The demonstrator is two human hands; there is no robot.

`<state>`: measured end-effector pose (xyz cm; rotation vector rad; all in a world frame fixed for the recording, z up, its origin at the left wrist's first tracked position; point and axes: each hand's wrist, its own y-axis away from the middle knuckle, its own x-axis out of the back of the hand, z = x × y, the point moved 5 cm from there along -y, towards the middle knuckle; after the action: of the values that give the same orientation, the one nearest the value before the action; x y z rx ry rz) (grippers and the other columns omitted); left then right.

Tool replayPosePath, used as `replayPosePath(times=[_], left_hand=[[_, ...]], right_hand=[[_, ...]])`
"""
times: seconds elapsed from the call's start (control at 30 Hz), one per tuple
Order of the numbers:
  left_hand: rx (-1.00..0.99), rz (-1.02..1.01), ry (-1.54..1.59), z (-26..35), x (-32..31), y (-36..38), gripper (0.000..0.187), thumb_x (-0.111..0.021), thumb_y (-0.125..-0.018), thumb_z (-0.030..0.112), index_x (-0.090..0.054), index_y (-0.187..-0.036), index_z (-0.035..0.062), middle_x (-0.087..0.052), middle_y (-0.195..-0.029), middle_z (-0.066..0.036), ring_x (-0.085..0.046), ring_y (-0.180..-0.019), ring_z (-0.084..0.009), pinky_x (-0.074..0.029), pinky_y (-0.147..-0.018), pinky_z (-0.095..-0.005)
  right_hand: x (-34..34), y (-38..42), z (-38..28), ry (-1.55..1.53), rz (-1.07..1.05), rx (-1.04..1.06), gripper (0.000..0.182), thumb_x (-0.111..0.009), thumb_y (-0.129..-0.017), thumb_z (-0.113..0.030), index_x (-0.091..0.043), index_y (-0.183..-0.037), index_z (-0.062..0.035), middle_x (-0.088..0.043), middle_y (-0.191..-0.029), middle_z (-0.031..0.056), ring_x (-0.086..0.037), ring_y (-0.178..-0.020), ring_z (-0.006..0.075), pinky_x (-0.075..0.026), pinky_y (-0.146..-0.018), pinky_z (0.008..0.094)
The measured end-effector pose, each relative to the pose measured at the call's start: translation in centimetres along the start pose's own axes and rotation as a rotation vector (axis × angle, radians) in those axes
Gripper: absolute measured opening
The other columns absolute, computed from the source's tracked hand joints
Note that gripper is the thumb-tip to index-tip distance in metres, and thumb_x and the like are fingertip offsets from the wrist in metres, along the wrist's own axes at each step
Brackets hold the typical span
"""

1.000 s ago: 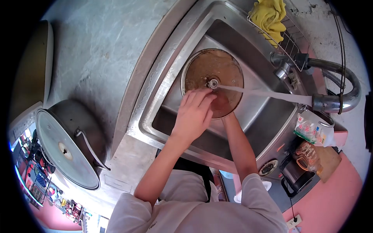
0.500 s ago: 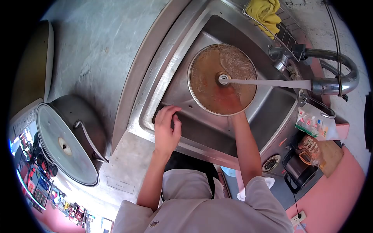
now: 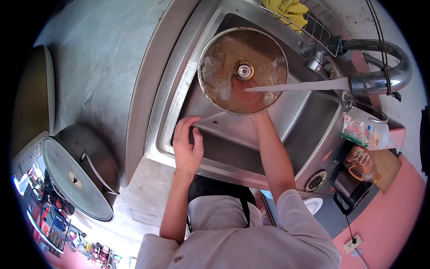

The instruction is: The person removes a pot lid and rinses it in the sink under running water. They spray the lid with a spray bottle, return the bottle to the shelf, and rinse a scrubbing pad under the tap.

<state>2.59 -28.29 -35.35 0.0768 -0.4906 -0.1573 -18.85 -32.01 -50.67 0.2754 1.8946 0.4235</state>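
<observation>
Over the sink (image 3: 215, 150), a round glass pot lid (image 3: 266, 54) with a metal rim lies level, water pooled and rippling on it. My right hand (image 3: 244, 96) is beneath it, blurred through the wet glass, its fingers closed at the middle near the metal centre fitting. Exactly how they grip there is partly hidden. From the faucet (image 3: 358, 84) a stream of water (image 3: 309, 86) lands on the glass just right of that fitting. My left hand (image 3: 188, 144) holds nothing; its fingers are curved and apart above the sink's near-left corner.
Left on the counter (image 3: 101, 67) stands a large metal pot (image 3: 92, 150) with a glass lid (image 3: 74, 179). A wire rack (image 3: 320, 29) holds a yellow cloth (image 3: 286, 11) behind the sink. At right are a plastic packet (image 3: 363, 130) and a dark kettle (image 3: 351, 184).
The lid and my right hand have moved left and away from me. The water now strikes right of the centre fitting instead of on it. My left hand stays over the corner.
</observation>
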Motion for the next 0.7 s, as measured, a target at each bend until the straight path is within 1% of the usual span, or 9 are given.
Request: replayPosePath(times=[0.1, 0.17, 0.23, 0.33, 0.4, 0.43, 0.53, 0.63, 0.7], left_hand=[[0.038, -0.010, 0.017, 0.1, 0.1, 0.3, 0.021, -0.046, -0.086, -0.004, -0.057, -0.104, -0.0017, -0.059, -0.102, -0.013, -0.058, -0.093, -0.0235, -0.045, -0.085, -0.0310], [0.031, -0.016, 0.023, 0.0, 0.1, 0.5, 0.021, -0.046, -0.087, -0.003, -0.057, -0.104, -0.0017, -0.059, -0.102, -0.013, -0.058, -0.093, -0.0236, -0.045, -0.085, -0.0310], [0.021, -0.022, 0.028, 0.4, 0.2, 0.7, 0.020, -0.046, -0.087, -0.003, -0.057, -0.104, -0.0018, -0.059, -0.102, -0.013, -0.058, -0.093, -0.0237, -0.044, -0.085, -0.0310], [-0.124, 0.051, 0.023, 3.4, 1.0, 0.5, 0.024, -0.050, -0.078, -0.006, -0.060, -0.098, -0.0003, -0.060, -0.097, -0.015, -0.059, -0.087, -0.0284, -0.047, -0.078, -0.0351], [-0.429, -0.071, 0.050, 8.4, 0.2, 0.6, 0.027, -0.047, -0.075, -0.009, -0.061, -0.096, -0.0005, -0.063, -0.091, -0.013, -0.061, -0.085, -0.0258, -0.048, -0.078, -0.0339], [-0.531, -0.207, 0.092, 11.5, -1.5, 0.1, 0.031, -0.051, -0.066, -0.007, -0.063, -0.093, 0.0017, -0.064, -0.088, -0.012, -0.061, -0.081, -0.0283, -0.050, -0.075, -0.0366], [-0.732, -0.547, -0.043, 17.9, -10.2, -0.4, 0.035, -0.060, -0.067, 0.006, -0.059, -0.101, 0.0037, -0.056, -0.109, -0.009, -0.054, -0.102, -0.0260, -0.043, -0.090, -0.0378], [-0.842, -0.192, -0.223, 20.5, -17.5, -5.2, 0.029, -0.059, -0.070, 0.008, -0.058, -0.099, 0.0045, -0.054, -0.107, -0.010, -0.052, -0.103, -0.0248, -0.039, -0.094, -0.0371], [-0.772, -0.283, -0.303, 18.2, -22.9, -7.7, 0.025, -0.057, -0.073, 0.009, -0.059, -0.098, 0.0046, -0.056, -0.105, -0.011, -0.053, -0.103, -0.0251, -0.039, -0.095, -0.0377]], right_hand=[[-1.0, 0.2, 0.4, 0.519, -0.059, 0.082, 0.039, -0.048, -0.095, -0.030, -0.050, -0.125, -0.0050, -0.057, -0.117, 0.0109, -0.056, -0.106, 0.0238, -0.047, -0.091, 0.0353], [-1.4, 0.2, 0.4, 0.697, -0.078, 0.117, 0.041, -0.048, -0.095, -0.033, -0.048, -0.126, -0.0051, -0.057, -0.118, 0.0115, -0.056, -0.106, 0.0237, -0.047, -0.090, 0.0348], [-0.9, 0.1, 1.5, 0.033, 0.003, -0.113, 0.043, -0.053, -0.092, -0.030, -0.049, -0.125, -0.0040, -0.057, -0.116, 0.0130, -0.057, -0.100, 0.0249, -0.050, -0.083, 0.0342], [0.4, 0.3, 1.7, 0.021, -0.012, -0.108, 0.043, -0.054, -0.092, -0.030, -0.048, -0.126, -0.0044, -0.057, -0.117, 0.0126, -0.057, -0.101, 0.0247, -0.049, -0.084, 0.0345], [0.8, 0.8, 1.8, 0.026, -0.018, -0.109, 0.044, -0.054, -0.091, -0.030, -0.047, -0.127, -0.0047, -0.056, -0.118, 0.0122, -0.056, -0.102, 0.0246, -0.049, -0.085, 0.0348], [1.0, 1.2, 1.7, 0.030, -0.016, -0.106, 0.045, -0.055, -0.091, -0.030, -0.047, -0.127, -0.0048, -0.056, -0.118, 0.0120, -0.056, -0.103, 0.0245, -0.049, -0.085, 0.0350], [2.4, 3.2, 1.9, 0.066, 0.017, -0.112, 0.046, -0.056, -0.091, -0.030, -0.046, -0.128, -0.0053, -0.055, -0.120, 0.0114, -0.055, -0.104, 0.0244, -0.048, -0.087, 0.0354], [3.8, 5.1, 1.7, 0.116, 0.071, -0.098, 0.047, -0.056, -0.090, -0.030, -0.045, -0.129, -0.0058, -0.054, -0.122, 0.0109, -0.055, -0.106, 0.0242, -0.047, -0.088, 0.0359], [4.7, 6.0, 0.8, 0.156, 0.110, -0.065, 0.048, -0.057, -0.090, -0.030, -0.044, -0.129, -0.0061, -0.053, -0.123, 0.0105, -0.054, -0.107, 0.0240, -0.046, -0.089, 0.0362]])
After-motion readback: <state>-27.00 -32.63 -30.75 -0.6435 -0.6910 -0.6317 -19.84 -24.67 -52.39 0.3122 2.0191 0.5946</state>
